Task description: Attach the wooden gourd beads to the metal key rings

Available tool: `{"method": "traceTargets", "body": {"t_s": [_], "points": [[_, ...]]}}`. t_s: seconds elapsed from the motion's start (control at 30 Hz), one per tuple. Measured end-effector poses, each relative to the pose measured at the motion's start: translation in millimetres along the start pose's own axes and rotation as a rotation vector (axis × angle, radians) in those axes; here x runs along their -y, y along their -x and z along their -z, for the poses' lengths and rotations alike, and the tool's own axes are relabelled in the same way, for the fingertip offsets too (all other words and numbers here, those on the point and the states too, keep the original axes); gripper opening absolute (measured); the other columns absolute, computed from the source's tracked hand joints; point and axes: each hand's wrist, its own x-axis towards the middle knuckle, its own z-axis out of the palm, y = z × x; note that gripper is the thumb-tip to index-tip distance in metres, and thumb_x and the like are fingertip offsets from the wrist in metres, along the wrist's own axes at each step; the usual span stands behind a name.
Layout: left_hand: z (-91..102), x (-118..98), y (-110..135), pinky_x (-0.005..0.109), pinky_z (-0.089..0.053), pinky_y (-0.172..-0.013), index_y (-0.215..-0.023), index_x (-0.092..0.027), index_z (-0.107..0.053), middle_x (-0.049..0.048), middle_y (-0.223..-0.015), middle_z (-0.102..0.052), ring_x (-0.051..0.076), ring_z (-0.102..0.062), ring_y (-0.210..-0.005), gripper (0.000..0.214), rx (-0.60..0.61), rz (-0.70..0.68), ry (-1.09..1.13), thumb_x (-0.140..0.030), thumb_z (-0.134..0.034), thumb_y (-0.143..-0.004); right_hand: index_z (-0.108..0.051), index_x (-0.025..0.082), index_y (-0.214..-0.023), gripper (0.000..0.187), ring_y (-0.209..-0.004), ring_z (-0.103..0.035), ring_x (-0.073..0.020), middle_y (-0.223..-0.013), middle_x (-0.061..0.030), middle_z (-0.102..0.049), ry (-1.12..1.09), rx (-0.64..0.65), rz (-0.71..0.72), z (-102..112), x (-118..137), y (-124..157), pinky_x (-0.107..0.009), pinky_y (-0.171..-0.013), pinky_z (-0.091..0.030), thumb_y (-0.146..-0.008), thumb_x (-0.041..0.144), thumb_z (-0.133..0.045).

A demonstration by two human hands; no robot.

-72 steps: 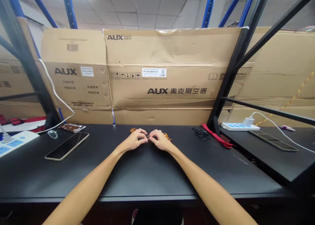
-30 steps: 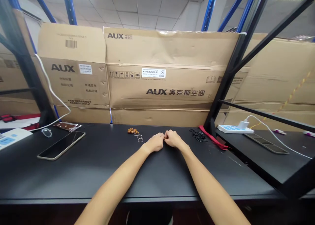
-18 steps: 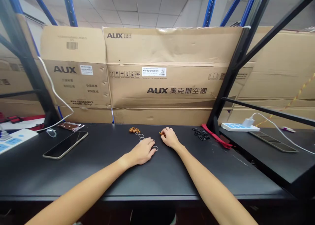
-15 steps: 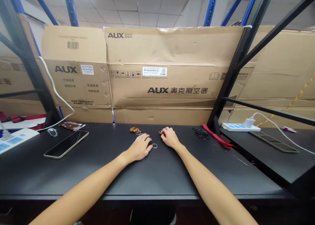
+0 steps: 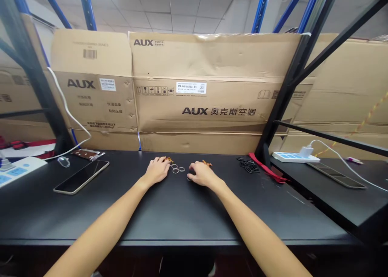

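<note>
My left hand [image 5: 157, 170] rests over a small cluster of brown beaded charms with orange cord [image 5: 169, 159], its fingers curled down on them and hiding most of the cluster. Between my two hands, several thin silver metal rings [image 5: 176, 171] lie flat on the black table, overlapping or close together. My right hand [image 5: 202, 175] is closed at thumb and forefinger on another metal ring [image 5: 188, 179], which is mostly covered by the fingertips. Just beyond the right knuckles lies a second bit of orange-corded charm [image 5: 207, 163], partly hidden.
A pile of black oval links [image 5: 249, 165] and a red strap [image 5: 266, 170] lie to the right. On the left are a phone [image 5: 81, 177], a clear plastic packet [image 5: 88, 154] and a power strip [image 5: 21, 170]. Cardboard [image 5: 197, 95] walls off the table's back.
My left hand has moved left off the rings onto the beaded charms. My right hand has shifted left and nearer, from the right-hand charm to a ring. Several rings are now uncovered.
</note>
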Motion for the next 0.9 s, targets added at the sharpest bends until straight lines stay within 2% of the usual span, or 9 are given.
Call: {"method": "traceTargets", "body": {"t_s": [0.07,0.2,0.3,0.47,0.57,0.63,0.7,0.83,0.9], "points": [[-4.8,4.9,-1.9,0.048,-0.041,-0.091,-0.108,-0.019,-0.061,0.0123,-0.128,-0.053,0.030,-0.048,-0.114,0.036,0.025,0.008,0.001,-0.031,-0.031,-0.094,-0.061,0.016,-0.104,0.028,-0.088,-0.059,-0.0199,-0.105,-0.0110,-0.057,0.021,0.038,0.036,-7.9,10.5,1.2,-0.028,-0.078,-0.041,-0.085,0.035,-0.052],[-18.6,12.4,-9.2,0.044,-0.036,-0.101,-0.114,-0.015,-0.058,0.0144,-0.132,-0.050,0.028,-0.042,-0.124,0.037,0.033,-0.035,0.072,-0.027,-0.031,-0.093,-0.062,0.014,-0.098,0.030,-0.077,-0.061,-0.0169,-0.108,-0.0130,-0.051,0.056,0.032,0.053,-20.8,25.9,1.3,-0.029,-0.075,-0.043,-0.092,0.032,-0.039],[-26.4,18.8,-14.8,0.041,-0.033,-0.106,-0.118,-0.014,-0.057,0.0135,-0.136,-0.046,0.024,-0.037,-0.130,0.038,0.029,-0.039,0.149,-0.025,-0.030,-0.093,-0.062,0.016,-0.101,0.031,-0.086,-0.058,-0.0181,-0.108,-0.0119,-0.050,0.055,-0.016,0.106,-27.8,33.0,0.2,-0.028,-0.077,-0.044,-0.094,0.032,-0.037],[-19.7,17.5,-14.3,0.038,-0.037,-0.103,-0.125,-0.018,-0.052,0.0107,-0.141,-0.041,0.023,-0.041,-0.127,0.039,-0.012,-0.034,0.187,-0.025,-0.032,-0.092,-0.060,0.023,-0.112,0.037,-0.092,-0.052,-0.0176,-0.106,-0.0082,-0.051,0.014,-0.102,0.174,-37.6,40.0,-1.6,-0.028,-0.079,-0.043,-0.096,0.042,-0.032],[-8.2,7.4,-9.6,0.044,-0.040,-0.097,-0.118,-0.021,-0.057,0.0102,-0.130,-0.051,0.026,-0.048,-0.117,0.035,-0.087,-0.046,0.130,-0.032,-0.035,-0.092,-0.059,0.022,-0.115,0.036,-0.093,-0.050,-0.0175,-0.104,-0.0079,-0.054,-0.010,-0.143,0.225,-39.2,38.2,-2.7,-0.029,-0.084,-0.041,-0.097,0.036,-0.031],[-3.0,0.9,-7.0,0.043,-0.040,-0.096,-0.110,-0.020,-0.061,0.0097,-0.121,-0.057,0.025,-0.051,-0.112,0.035,-0.055,-0.116,0.116,-0.037,-0.036,-0.092,-0.059,0.019,-0.114,0.034,-0.093,-0.049,-0.0176,-0.103,-0.0081,-0.056,-0.013,-0.171,0.234,-38.8,33.8,-4.2,-0.029,-0.088,-0.039,-0.096,0.031,-0.033],[-1.8,-2.9,-5.7,0.041,-0.039,-0.097,-0.112,-0.019,-0.060,0.0102,-0.122,-0.058,0.025,-0.051,-0.114,0.039,-0.001,-0.165,0.132,-0.042,-0.036,-0.092,-0.060,0.018,-0.112,0.032,-0.094,-0.048,-0.0178,-0.103,-0.0081,-0.057,-0.021,-0.196,0.220,-37.9,27.8,-6.2,-0.030,-0.089,-0.038,-0.095,0.028,-0.035],[-7.2,-0.8,-5.9,0.038,-0.037,-0.101,-0.119,-0.019,-0.057,0.0098,-0.128,-0.055,0.023,-0.048,-0.119,0.042,0.098,-0.198,0.199,-0.042,-0.034,-0.092,-0.061,0.017,-0.110,0.031,-0.097,-0.047,-0.0184,-0.107,-0.0086,-0.057,-0.047,-0.237,0.165,-36.6,17.3,-9.6,-0.030,-0.090,-0.038,-0.094,0.028,-0.037],[-9.6,1.6,-6.1,0.038,-0.039,-0.099,-0.118,-0.020,-0.057,0.0093,-0.124,-0.057,0.024,-0.050,-0.117,0.040,0.104,-0.187,0.217,-0.041,-0.038,-0.090,-0.061,0.017,-0.109,0.030,-0.097,-0.047,-0.0191,-0.108,-0.0084,-0.057,-0.051,-0.244,0.148,-35.7,14.5,-10.3,-0.031,-0.089,-0.037,-0.094,0.029,-0.038]]}}
